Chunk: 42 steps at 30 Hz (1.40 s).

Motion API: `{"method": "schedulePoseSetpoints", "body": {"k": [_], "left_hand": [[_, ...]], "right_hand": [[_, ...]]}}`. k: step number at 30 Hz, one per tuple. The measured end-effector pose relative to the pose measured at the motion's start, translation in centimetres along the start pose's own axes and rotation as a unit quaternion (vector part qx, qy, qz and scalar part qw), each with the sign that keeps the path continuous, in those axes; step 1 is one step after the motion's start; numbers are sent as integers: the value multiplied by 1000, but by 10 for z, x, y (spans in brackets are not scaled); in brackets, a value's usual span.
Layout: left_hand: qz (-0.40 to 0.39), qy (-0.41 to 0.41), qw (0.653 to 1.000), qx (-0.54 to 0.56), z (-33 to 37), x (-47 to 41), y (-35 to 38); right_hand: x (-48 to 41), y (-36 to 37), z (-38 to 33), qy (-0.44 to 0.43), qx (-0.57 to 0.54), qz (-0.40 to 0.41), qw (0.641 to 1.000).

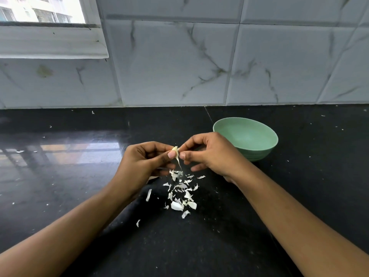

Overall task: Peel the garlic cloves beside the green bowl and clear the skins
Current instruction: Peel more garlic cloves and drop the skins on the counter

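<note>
A garlic clove [175,149] is held above the black counter [79,176], just left of the green bowl [245,136], pinched between the thumb and fingertips of the left hand [143,162] and those of the right hand [207,154], with a thin strip of skin [178,161] hanging down from it. Both forearms reach in from the bottom corners, wrists angled inward so the hands meet; white peeled skins [179,192] lie scattered on the counter directly beneath and nearer the person, and the bowl sits behind the right hand, partly covered by its knuckles
</note>
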<state>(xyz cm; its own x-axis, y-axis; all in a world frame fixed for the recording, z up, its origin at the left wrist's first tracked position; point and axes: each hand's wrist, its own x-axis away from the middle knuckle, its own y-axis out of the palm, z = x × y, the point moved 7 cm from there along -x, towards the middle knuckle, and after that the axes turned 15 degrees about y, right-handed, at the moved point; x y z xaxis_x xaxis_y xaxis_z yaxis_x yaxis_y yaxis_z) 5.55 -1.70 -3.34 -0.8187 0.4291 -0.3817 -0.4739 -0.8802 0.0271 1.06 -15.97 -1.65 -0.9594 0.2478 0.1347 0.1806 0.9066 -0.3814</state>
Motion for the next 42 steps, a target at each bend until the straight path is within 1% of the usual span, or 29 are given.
{"method": "schedulePoseSetpoints", "body": {"k": [5, 9, 12, 16, 18, 20, 23, 26, 28, 31, 37, 42], "left_hand": [[6, 14, 999, -32, 1, -2, -5], [-10, 21, 998, -54, 1, -1, -4], [-13, 21, 998, -50, 3, -1, -2], [-15, -2, 1000, -14, 4, 1, 3], [-18, -9, 1000, -6, 4, 2, 5], [-18, -14, 1000, 2, 4, 2, 5], [-6, -30, 999, 35, 2, 3, 6], [1, -44, 997, 62, 1, 5, 9], [12, -38, 997, 64, 1, 6, 8], [27, -34, 998, 55, 1, 4, 6], [14, -37, 997, 59, 3, 5, 8], [6, -68, 994, 91, -1, 4, 9]], "right_hand": [[2, 5, -4, -9, -79, -33, 996], [2, 7, -3, -14, -108, -46, 993], [0, 8, -1, -14, -130, -53, 990], [1, 8, -4, -29, -142, -68, 987], [1, 9, -5, -40, -131, -65, 988], [2, 9, -7, -56, -101, -42, 992], [5, 6, -11, -98, -32, 35, 994], [10, 5, -14, -158, 21, 122, 980], [11, 7, -16, -187, 42, 150, 970], [11, 8, -16, -201, 73, 162, 963], [13, 13, -19, -212, 114, 152, 959], [12, 13, -19, -200, 129, 137, 962]]}}
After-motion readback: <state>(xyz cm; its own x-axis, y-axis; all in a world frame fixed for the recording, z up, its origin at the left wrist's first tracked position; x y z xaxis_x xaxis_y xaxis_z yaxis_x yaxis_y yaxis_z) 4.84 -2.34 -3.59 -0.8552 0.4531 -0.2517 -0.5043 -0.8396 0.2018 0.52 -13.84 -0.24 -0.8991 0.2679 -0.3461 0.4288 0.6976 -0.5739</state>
